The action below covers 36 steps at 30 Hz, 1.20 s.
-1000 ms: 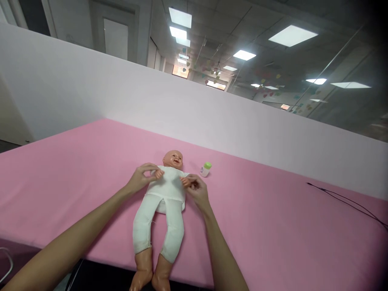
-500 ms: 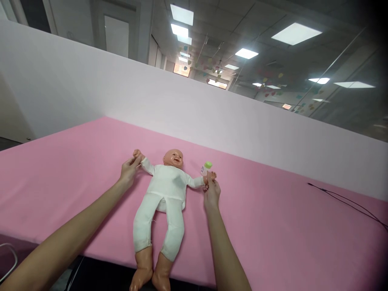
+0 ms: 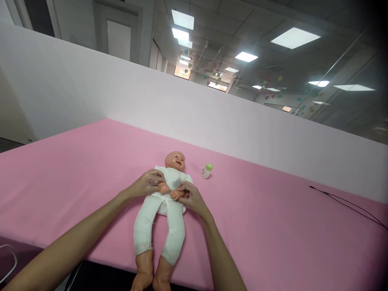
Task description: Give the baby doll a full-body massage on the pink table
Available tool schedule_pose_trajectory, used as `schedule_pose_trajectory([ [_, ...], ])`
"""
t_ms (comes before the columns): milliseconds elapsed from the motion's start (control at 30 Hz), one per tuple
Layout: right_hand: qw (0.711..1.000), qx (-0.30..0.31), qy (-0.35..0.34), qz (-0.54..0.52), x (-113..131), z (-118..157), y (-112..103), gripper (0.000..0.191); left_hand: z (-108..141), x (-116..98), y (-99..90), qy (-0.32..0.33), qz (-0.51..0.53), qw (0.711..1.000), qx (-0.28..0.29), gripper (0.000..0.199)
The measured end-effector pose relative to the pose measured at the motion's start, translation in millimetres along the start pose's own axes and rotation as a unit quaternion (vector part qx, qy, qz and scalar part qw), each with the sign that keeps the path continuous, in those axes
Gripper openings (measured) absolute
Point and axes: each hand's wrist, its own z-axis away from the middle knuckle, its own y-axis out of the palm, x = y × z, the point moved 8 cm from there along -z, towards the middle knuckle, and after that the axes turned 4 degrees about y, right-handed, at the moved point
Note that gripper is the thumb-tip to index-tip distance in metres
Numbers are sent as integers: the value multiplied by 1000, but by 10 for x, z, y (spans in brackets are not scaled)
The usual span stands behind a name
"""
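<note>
A baby doll [image 3: 166, 206] in a white cloth suit lies face up, its feet at the table's front edge. My left hand [image 3: 150, 182] grips the doll's arm on the left side, near the wrist. On the other side, my right hand [image 3: 190, 197] is closed on the doll's other forearm. Both small doll hands rest close together over its belly. Right of the doll's head stands a small white bottle [image 3: 206, 171] with a green cap, touched by neither hand.
The pink table cover [image 3: 266, 226] spreads under everything. Thin black cables [image 3: 348, 205] lie at the right. A low white partition [image 3: 212, 117] runs along the back edge. A white cable [image 3: 13, 258] hangs at the lower left.
Both my hands have moved inward with the doll's arms, which were stretched out sideways and are now folded over its belly. The bottle is now fully uncovered.
</note>
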Motion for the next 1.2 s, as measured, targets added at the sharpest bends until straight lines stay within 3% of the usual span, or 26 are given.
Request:
schedule_pose_trajectory([
  [100, 999, 24, -4, 34, 16, 14, 77, 15, 14, -7, 51, 3, -21, 1000, 17, 22],
  [167, 999, -34, 12, -1, -50, -13, -58, 20, 3, 49, -24, -15, 3, 999, -35, 21],
  [233, 987, -136, 40, -72, -189, -24, -302, 28, 14, 177, -178, -58, 49, 988, -134, 23],
  [300, 950, -257, 79, -160, -414, 26, -586, 35, 97, 388, -357, -125, 111, 952, -256, 26],
  [400, 872, -384, 165, -256, -838, 173, -880, 40, 355, 760, -565, -229, 202, 853, -424, 31],
  [467, 840, -410, 215, -285, -1052, 238, -966, 39, 500, 946, -631, -269, 247, 793, -487, 35],
  [533, 835, -404, 228, -295, -1129, 240, -1006, 38, 538, 1031, -655, -278, 281, 770, -501, 38],
  [600, 854, -382, 196, -293, -1049, 184, -1011, 39, 482, 994, -665, -260, 285, 786, -483, 42],
  [700, 897, -332, 112, -268, -720, 79, -913, 42, 299, 733, -631, -191, 225, 861, -414, 42],
  [767, 941, -253, 58, -215, -438, 9, -719, 40, 144, 483, -508, -126, 153, 928, -316, 34],
  [833, 983, -133, 24, -126, -196, -31, -415, 33, 29, 256, -284, -63, 80, 978, -183, 25],
  [900, 999, -20, 12, -38, -64, -16, -113, 25, 1, 119, -75, -21, 27, 997, -74, 19],
  [967, 999, 41, 13, 6, -23, 11, 57, 19, 11, 79, 24, -10, 8, 1000, -26, 18],
  [1000, 999, 43, 15, 8, -22, 11, 71, 18, 14, 85, 26, -14, 8, 1000, -25, 18],
  [1067, 999, -10, 23, -24, -55, -18, -38, 22, 12, 131, -40, -34, 19, 998, -58, 22],
  [1133, 989, -116, 40, -87, -166, -39, -285, 30, 21, 223, -189, -67, 48, 987, -140, 23],
  [1200, 952, -246, 74, -164, -381, 6, -584, 37, 85, 375, -376, -110, 98, 956, -254, 24],
])
